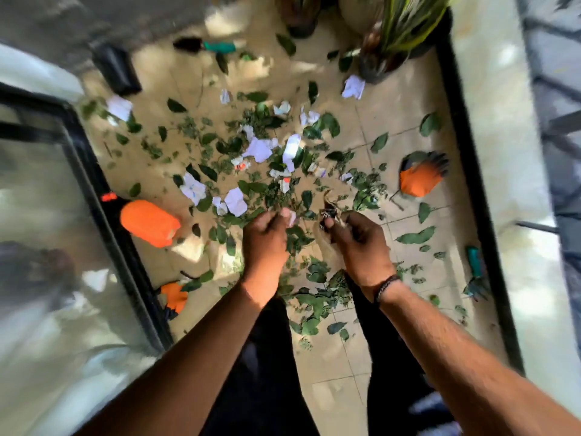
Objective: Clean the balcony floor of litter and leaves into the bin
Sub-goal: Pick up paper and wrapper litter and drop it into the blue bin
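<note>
Green leaves (327,124) and crumpled white paper scraps (259,149) lie scattered over the beige tiled balcony floor (405,99), thickest in the middle. Both my hands hover over the litter, near each other. My left hand (265,239) has its fingers curled, and its fingertips pinch a small pale scrap (292,218). My right hand (358,243), with a dark bracelet at the wrist, grips a dark, dry clump of leaves (328,210). More leaves lie under my forearms, by my legs.
Orange gloves lie at the right (419,180) and lower left (174,297), with an orange object (147,223) by the glass door frame (103,190). A black roll (116,69), a trowel (217,47), potted plants (377,58) and a teal hand rake (475,269) ring the floor.
</note>
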{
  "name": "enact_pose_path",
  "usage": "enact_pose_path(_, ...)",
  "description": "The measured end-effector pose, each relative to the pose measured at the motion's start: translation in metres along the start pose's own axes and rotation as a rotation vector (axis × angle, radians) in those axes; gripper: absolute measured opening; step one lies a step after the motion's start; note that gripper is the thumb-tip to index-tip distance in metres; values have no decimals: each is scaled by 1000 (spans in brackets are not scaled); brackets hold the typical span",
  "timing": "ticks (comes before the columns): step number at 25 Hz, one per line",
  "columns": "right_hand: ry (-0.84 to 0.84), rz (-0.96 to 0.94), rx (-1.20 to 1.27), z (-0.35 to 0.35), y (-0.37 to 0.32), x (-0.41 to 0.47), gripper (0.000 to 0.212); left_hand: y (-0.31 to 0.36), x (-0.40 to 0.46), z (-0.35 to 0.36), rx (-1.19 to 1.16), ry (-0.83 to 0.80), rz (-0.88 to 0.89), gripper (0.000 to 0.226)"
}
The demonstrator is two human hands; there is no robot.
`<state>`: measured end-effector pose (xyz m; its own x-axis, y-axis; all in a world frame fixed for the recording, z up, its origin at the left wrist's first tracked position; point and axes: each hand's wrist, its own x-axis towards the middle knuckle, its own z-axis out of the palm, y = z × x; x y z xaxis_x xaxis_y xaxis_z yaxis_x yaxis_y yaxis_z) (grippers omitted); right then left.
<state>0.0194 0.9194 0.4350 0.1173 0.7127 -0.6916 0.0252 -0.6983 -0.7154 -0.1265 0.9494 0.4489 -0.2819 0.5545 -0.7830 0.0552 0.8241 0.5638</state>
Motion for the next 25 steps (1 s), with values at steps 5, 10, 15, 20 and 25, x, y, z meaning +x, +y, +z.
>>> enact_pose_path(5, 48, -181, 36, -46, -153, -98, 28, 125, -128, -51, -255, -16, 118, 26)
enact_pose_path(10, 238, -324, 148, -74, -228, -199, 35, 180, -190, -53, -307, -258, 202, 22)
enact_pose_path(15, 552, -463, 350, -105, -215, -321, 25, 181, -257, -18, -201, -598, 280, 12)
enact_pose_path(20, 894, -522, 589, -144, -168, -437, 30, 161, -342, 25, -78, -943, 244, 18)
enact_pose_path(25, 1124, -508, 632, -171, -91, -538, 72, 106, -418, 56, 163, -1184, 252, 22)
